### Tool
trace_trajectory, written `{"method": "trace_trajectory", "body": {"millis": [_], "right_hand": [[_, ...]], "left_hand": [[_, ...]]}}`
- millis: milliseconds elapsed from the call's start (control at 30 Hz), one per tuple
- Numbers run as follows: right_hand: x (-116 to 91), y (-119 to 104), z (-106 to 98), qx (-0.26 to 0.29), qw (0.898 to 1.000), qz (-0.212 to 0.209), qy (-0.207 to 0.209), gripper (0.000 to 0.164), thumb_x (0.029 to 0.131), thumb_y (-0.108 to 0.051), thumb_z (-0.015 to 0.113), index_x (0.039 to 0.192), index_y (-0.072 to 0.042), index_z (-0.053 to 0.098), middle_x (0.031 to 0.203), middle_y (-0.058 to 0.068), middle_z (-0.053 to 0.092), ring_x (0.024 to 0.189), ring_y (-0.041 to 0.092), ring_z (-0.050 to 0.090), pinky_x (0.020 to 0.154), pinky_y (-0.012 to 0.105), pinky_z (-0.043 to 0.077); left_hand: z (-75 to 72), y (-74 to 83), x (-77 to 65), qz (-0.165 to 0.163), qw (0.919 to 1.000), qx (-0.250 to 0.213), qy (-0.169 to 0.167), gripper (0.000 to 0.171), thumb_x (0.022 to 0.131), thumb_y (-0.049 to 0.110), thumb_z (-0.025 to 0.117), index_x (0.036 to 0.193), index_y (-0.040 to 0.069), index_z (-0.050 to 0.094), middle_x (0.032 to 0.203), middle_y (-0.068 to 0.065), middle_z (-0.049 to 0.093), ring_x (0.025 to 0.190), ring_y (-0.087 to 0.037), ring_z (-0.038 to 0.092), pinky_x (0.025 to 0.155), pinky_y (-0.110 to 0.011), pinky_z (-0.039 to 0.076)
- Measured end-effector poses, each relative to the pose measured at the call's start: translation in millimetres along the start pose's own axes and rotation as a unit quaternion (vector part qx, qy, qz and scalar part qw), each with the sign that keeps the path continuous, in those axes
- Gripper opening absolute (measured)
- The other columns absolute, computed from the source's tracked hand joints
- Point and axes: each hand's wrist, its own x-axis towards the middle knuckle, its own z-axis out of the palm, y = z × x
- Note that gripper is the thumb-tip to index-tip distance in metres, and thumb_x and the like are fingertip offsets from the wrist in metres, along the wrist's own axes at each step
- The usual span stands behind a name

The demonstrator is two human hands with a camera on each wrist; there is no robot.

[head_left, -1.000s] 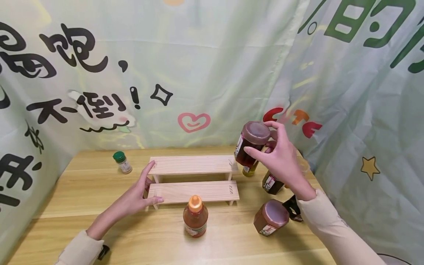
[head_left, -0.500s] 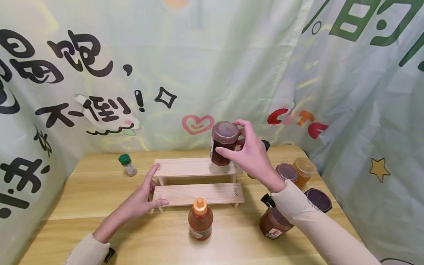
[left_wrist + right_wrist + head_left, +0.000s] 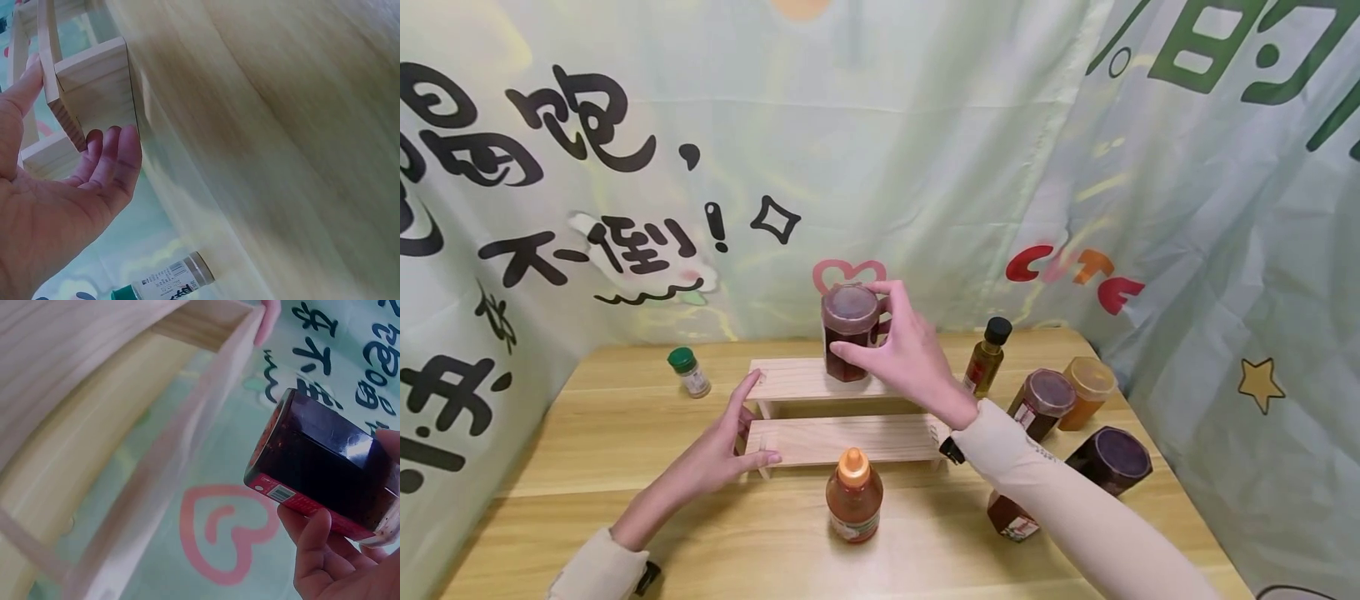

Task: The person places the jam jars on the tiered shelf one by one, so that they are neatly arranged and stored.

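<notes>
My right hand (image 3: 913, 354) holds a dark jar with a hexagonal lid (image 3: 850, 317) upright over the upper step of a two-step wooden rack (image 3: 850, 439). In the right wrist view the jar (image 3: 331, 459) shows a red label with a barcode, fingers along one side, its base pointing toward the rack's upper board (image 3: 165, 450). My left hand (image 3: 715, 446) grips the rack's left end, thumb on the lower step, a finger reaching the upper one. From the left wrist, fingertips (image 3: 128, 153) curl against the end panel (image 3: 103, 100).
In front of the rack stands an orange-capped sauce bottle (image 3: 854, 500). A green-capped spice shaker (image 3: 689, 372) is at left. To the right are a black-capped bottle (image 3: 987, 358), a brown-lidded jar (image 3: 1041, 404), an amber jar (image 3: 1086, 392) and a dark jar (image 3: 1108, 462); the right sleeve partly covers another jar (image 3: 1013, 518).
My right hand has carried the dark jar leftward from the rack's right end to above the middle of its upper step. The left hand keeps its place on the rack.
</notes>
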Motion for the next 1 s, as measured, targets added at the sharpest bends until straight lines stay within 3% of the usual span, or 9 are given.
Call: {"method": "trace_trajectory", "body": {"millis": [433,633,1000], "right_hand": [[7,5,49,-0.035,0.999,-0.039,-0.010,0.085,0.086,-0.040,0.095,0.149,-0.015,0.045,0.111,0.000,0.069,0.081,0.016,0.067,0.069,0.034,0.056],[7,6,59,-0.057,0.997,-0.045,-0.011,0.085,0.084,-0.043,0.097,0.146,-0.014,0.047,0.112,0.001,0.071,0.088,0.015,0.069,0.072,0.033,0.057],[4,2,71,-0.132,0.987,-0.088,0.003,0.091,0.082,-0.052,0.097,0.142,-0.007,0.045,0.120,0.009,0.073,0.097,0.020,0.074,0.077,0.036,0.061]], "left_hand": [[-0.1,-1.1,-1.7,-0.004,1.0000,0.001,0.001,0.127,0.089,0.025,0.095,0.177,0.024,0.003,0.095,-0.005,0.057,0.086,-0.024,0.055,0.069,-0.033,0.051],[0.4,-0.1,0.3,0.012,0.9999,0.001,0.004,0.125,0.089,0.024,0.094,0.177,0.020,0.006,0.091,-0.005,0.055,0.083,-0.021,0.052,0.069,-0.033,0.049],[0.3,-1.1,-0.4,0.004,1.0000,-0.003,0.003,0.124,0.090,0.025,0.094,0.177,0.021,0.005,0.090,-0.005,0.053,0.082,-0.023,0.051,0.069,-0.032,0.048]]}}
